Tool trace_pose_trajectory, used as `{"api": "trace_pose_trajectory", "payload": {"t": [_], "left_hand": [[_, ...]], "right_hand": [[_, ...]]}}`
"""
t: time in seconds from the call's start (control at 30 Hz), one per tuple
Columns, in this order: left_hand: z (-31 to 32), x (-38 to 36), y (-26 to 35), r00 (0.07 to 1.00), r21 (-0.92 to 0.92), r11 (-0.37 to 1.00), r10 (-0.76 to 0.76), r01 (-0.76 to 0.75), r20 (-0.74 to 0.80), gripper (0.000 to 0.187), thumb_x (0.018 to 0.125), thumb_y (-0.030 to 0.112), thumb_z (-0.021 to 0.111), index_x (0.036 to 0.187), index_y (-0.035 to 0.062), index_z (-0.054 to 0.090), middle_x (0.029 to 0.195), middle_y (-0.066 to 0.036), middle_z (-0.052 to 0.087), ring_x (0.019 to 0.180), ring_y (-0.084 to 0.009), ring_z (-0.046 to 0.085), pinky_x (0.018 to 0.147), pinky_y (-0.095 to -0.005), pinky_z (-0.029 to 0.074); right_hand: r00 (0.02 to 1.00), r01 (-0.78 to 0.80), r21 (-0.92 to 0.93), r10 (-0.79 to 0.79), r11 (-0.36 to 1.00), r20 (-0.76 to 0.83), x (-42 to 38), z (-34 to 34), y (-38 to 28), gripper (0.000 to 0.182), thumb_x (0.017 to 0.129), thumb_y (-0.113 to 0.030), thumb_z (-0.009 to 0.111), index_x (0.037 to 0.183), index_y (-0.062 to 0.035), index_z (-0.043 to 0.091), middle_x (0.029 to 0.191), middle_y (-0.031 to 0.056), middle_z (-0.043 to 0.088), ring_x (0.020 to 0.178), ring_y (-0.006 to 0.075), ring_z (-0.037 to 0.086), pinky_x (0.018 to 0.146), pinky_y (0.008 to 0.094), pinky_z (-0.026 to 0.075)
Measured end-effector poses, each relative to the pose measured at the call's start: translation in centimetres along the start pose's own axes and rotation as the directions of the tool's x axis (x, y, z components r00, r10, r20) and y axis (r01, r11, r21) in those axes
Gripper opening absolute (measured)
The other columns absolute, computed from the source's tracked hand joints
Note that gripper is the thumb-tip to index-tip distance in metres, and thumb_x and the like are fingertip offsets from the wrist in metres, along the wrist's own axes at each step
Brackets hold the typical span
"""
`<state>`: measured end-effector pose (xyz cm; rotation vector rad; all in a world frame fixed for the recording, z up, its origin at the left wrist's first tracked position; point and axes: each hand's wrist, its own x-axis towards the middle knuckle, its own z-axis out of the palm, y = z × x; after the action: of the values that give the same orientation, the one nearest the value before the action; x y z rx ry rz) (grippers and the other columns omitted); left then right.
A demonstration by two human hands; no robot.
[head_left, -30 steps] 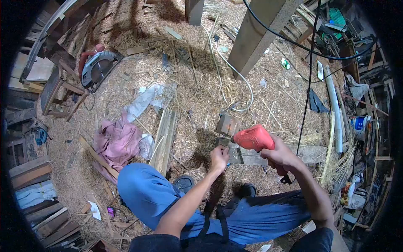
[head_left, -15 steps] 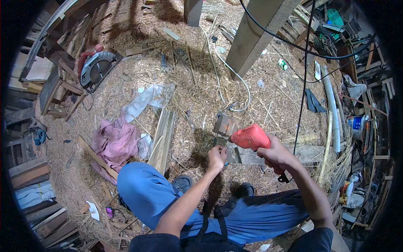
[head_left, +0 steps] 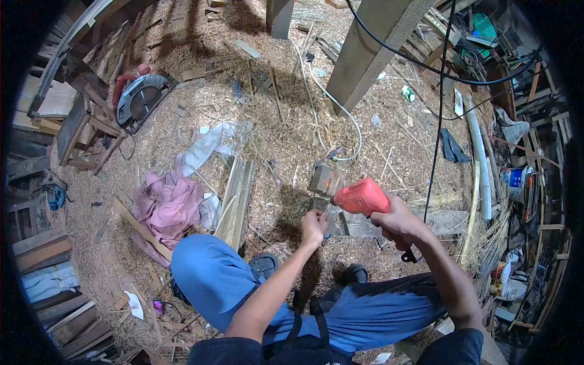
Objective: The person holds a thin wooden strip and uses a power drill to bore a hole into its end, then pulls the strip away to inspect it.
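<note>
My right hand (head_left: pixel 398 220) is wrapped round the handle of a red power drill (head_left: pixel 362 198), which points left. The drill's front end is close to a brownish block-shaped piece (head_left: pixel 326 180) and to the fingers of my left hand (head_left: pixel 314 226). Those fingers are closed at a small dark greyish piece (head_left: pixel 319 204) just below the block; I cannot tell what exactly they grip. A weathered plank (head_left: pixel 413 224) lies on the ground beneath the drill, running off to the right.
Wood shavings cover the ground. A circular saw (head_left: pixel 143 100) rests at the upper left, above a pink cloth (head_left: pixel 169 201). Boards (head_left: pixel 236 201) lie left of my hands. A wooden post (head_left: pixel 371 58) rises ahead, and a black cable (head_left: pixel 439 134) hangs on the right.
Both hands and the drill hold almost the same place; only a very slight shift of the view shows.
</note>
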<state>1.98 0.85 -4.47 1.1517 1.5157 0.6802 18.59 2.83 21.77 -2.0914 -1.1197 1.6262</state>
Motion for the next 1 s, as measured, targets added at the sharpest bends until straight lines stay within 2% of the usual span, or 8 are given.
{"api": "trace_pose_trajectory", "payload": {"t": [0.17, 0.4, 0.47, 0.5, 0.57, 1.0], "left_hand": [[-0.5, -0.3, 1.0, 1.000, 0.069, 0.998, -0.008, 0.008, 0.000, 0.022, 0.089, 0.015, 0.068, 0.082, -0.0053, 0.069, 0.069, -0.016, 0.070, 0.061, -0.0207, 0.070, 0.057, -0.0343, 0.053], [-1.0, -0.6, 2.0, 0.998, 0.064, 0.997, -0.052, 0.050, 0.021, 0.020, 0.088, 0.016, 0.068, 0.083, -0.0033, 0.070, 0.067, -0.015, 0.070, 0.061, -0.0208, 0.070, 0.058, -0.0346, 0.052], [-0.7, -0.4, 1.5, 1.000, 0.008, 1.000, 0.008, -0.008, -0.013, 0.019, 0.087, 0.015, 0.066, 0.083, -0.0033, 0.069, 0.068, -0.022, 0.067, 0.061, -0.0319, 0.068, 0.058, -0.0419, 0.050], [-0.8, -0.6, 1.7, 1.000, 0.008, 1.000, 0.007, -0.007, -0.012, 0.019, 0.087, 0.015, 0.066, 0.083, -0.0033, 0.069, 0.068, -0.022, 0.067, 0.061, -0.0319, 0.068, 0.058, -0.0419, 0.050], [-1.0, -0.7, 2.1, 1.000, 0.079, 0.997, -0.007, 0.008, -0.006, 0.020, 0.089, 0.016, 0.068, 0.084, -0.0031, 0.070, 0.067, -0.016, 0.070, 0.062, -0.0216, 0.071, 0.058, -0.0348, 0.053], [-0.1, -0.2, 0.2, 0.996, 0.096, 0.993, 0.072, -0.068, -0.043, 0.021, 0.089, 0.015, 0.067, 0.084, -0.0051, 0.069, 0.069, -0.018, 0.070, 0.061, -0.0227, 0.071, 0.057, -0.0354, 0.053]], "right_hand": [[1.000, -0.018, 0.025, 0.018, 1.000, 0.006, 0.1, 0.0, 0.2, 0.050, 0.077, -0.003, 0.063, 0.125, -0.0060, 0.049, 0.069, 0.0024, 0.056, 0.044, 0.0107, 0.049, 0.038, 0.0278, 0.039], [1.000, 0.026, 0.041, -0.027, 0.999, 0.011, 0.2, 0.1, 0.3, 0.056, 0.077, -0.002, 0.063, 0.130, -0.0084, 0.047, 0.070, 0.0028, 0.056, 0.043, 0.0105, 0.047, 0.037, 0.0282, 0.037], [0.999, 0.054, 0.031, -0.054, 0.998, 0.006, 0.1, 0.1, 0.2, 0.055, 0.077, -0.002, 0.062, 0.130, -0.0085, 0.047, 0.070, 0.0028, 0.056, 0.043, 0.0105, 0.047, 0.037, 0.0282, 0.037], [0.999, 0.040, 0.036, -0.040, 0.999, 0.007, 0.0, 0.1, 0.1, 0.055, 0.077, -0.002, 0.062, 0.130, -0.0086, 0.048, 0.070, 0.0029, 0.055, 0.043, 0.0105, 0.047, 0.037, 0.0283, 0.037], [1.000, 0.029, 0.041, -0.029, 0.999, 0.007, 0.0, 0.1, 0.0, 0.054, 0.077, -0.002, 0.062, 0.129, -0.0088, 0.048, 0.069, 0.0029, 0.055, 0.042, 0.0104, 0.047, 0.037, 0.0284, 0.036], [1.000, 0.011, 0.068, -0.012, 0.998, 0.017, 0.3, 0.1, 0.2, 0.055, 0.078, 0.001, 0.061, 0.130, -0.0091, 0.046, 0.068, 0.0040, 0.055, 0.042, 0.0114, 0.046, 0.037, 0.0291, 0.037]]}}
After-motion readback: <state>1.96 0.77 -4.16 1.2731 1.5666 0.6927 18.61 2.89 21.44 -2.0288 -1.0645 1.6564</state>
